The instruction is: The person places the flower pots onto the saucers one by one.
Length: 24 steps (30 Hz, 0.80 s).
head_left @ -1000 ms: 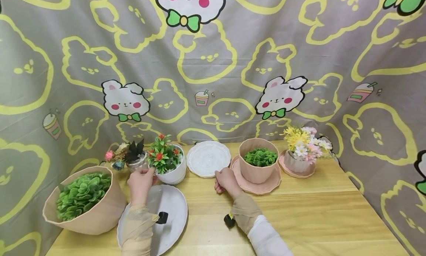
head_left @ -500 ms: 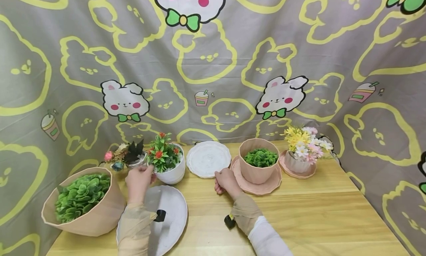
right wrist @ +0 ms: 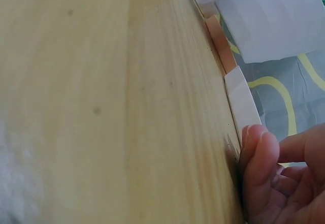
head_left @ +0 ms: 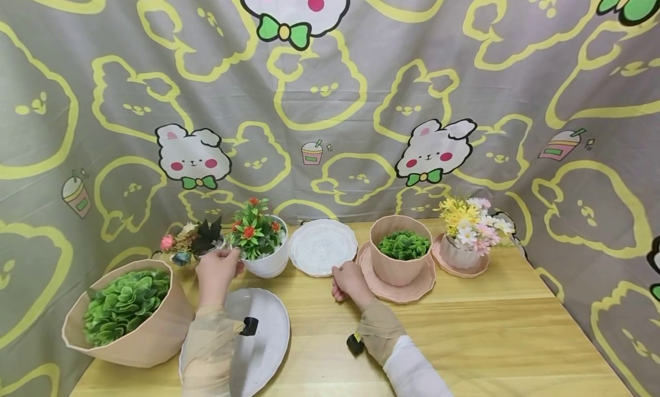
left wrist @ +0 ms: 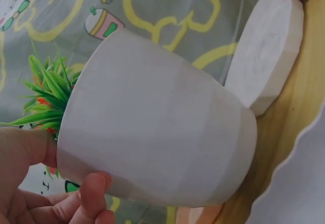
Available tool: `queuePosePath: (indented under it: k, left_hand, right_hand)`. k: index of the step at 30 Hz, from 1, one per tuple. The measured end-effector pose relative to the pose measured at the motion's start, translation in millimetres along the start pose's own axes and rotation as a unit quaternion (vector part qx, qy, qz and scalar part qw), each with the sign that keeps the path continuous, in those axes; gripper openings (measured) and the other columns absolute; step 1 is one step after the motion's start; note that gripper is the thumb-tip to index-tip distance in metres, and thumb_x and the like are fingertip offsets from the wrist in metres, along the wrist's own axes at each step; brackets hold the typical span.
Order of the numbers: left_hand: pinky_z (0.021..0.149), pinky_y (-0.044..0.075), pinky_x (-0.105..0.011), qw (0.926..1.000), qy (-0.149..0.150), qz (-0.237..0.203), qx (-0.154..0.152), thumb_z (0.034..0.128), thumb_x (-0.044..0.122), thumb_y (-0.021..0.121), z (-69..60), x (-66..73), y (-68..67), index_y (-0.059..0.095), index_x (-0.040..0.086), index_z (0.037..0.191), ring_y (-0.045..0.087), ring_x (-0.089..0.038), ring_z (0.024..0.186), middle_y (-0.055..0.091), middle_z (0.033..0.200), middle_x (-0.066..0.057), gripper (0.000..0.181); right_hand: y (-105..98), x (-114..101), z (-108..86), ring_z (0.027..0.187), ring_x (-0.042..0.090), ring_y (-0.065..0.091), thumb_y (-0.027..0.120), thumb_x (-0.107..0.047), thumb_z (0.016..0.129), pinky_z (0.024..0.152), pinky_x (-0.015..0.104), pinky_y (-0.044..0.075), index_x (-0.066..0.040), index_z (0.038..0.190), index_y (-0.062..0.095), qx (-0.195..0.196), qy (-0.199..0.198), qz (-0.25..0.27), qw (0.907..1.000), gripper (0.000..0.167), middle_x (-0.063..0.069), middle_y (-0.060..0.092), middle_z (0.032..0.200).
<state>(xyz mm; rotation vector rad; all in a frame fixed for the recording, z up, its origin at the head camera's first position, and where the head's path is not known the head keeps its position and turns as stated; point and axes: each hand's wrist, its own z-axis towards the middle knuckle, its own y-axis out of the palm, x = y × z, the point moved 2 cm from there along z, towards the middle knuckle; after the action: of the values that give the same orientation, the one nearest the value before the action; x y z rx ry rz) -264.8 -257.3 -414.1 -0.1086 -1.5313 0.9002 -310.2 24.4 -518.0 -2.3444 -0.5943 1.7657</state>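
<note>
My left hand pinches the rim of a white flowerpot, thumb and fingers on either side of its wall. A leafy plant with red flowers fills the pot. In the right wrist view the pot hangs above the table, its base off the wood. Just to its right lies a round white saucer with a scalloped edge. My right hand pinches that saucer's near edge; the right wrist view shows the fingertips at the saucer's rim.
A large pink pot of green leaves stands at the left, beside a big pale plate under my left forearm. Behind are artificial flowers. At the right, a pink pot and a daisy pot stand on pink saucers.
My left hand has raised the white flowerpot a little and shifted it slightly right, toward the saucer. The right hand and the saucer stay where they were.
</note>
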Motion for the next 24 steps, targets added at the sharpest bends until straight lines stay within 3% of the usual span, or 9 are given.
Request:
queuePosePath:
  k: [3,9,15,20,24]
  left_hand:
    - [0.065,0.051,-0.019,1.0,-0.001,-0.007,-0.005,0.0896,0.028,0.054,1.8,4.3,2.0,0.071,0.0,0.1,0.066,-0.004,0.054,0.074,0.067,-0.003,0.034]
    - [0.074,0.058,-0.031,0.9997,0.01,-0.015,-0.016,0.0898,0.026,0.054,5.3,12.9,8.5,0.07,-0.002,0.101,0.066,-0.004,0.052,0.074,0.069,-0.007,0.034]
    - [0.059,0.048,-0.016,0.9994,0.017,-0.015,-0.025,0.0895,0.026,0.054,10.1,19.2,17.6,0.07,-0.002,0.099,0.063,-0.001,0.05,0.073,0.064,-0.003,0.034]
    - [0.055,0.045,-0.015,0.9991,0.022,-0.017,-0.034,0.089,0.026,0.055,11.7,26.4,25.2,0.071,-0.003,0.097,0.063,-0.001,0.05,0.071,0.06,-0.001,0.034]
    - [0.053,0.048,-0.015,0.9977,0.018,-0.041,-0.052,0.0897,0.025,0.055,12.4,32.4,33.9,0.069,-0.003,0.095,0.062,-0.001,0.049,0.069,0.058,0.002,0.032]
  right_hand:
    - [-0.1,-0.2,-0.9,0.036,0.009,0.053,0.045,-0.021,0.101,0.041,0.027,0.052,-0.003,0.062,0.057,0.001,0.0,0.0,1.0,0.045,0.003,0.057,0.046]
    - [-0.8,-0.5,-1.2,0.035,0.009,0.053,0.045,-0.021,0.101,0.041,0.027,0.052,-0.002,0.061,0.057,0.001,-0.001,0.001,1.0,0.045,0.003,0.057,0.046]
    - [-1.5,-1.0,-2.8,0.036,0.009,0.053,0.045,-0.02,0.101,0.041,0.027,0.052,-0.001,0.062,0.058,-0.002,-0.007,0.007,1.0,0.045,0.003,0.057,0.046]
    - [-0.3,-0.8,-3.5,0.036,0.008,0.053,0.046,-0.02,0.1,0.04,0.027,0.052,-0.002,0.061,0.057,-0.002,-0.013,0.007,0.9999,0.045,0.002,0.057,0.046]
    - [-0.1,-0.2,-2.1,0.035,0.008,0.053,0.046,-0.02,0.1,0.04,0.027,0.052,-0.003,0.06,0.056,0.004,-0.007,0.005,1.0,0.045,0.002,0.056,0.045]
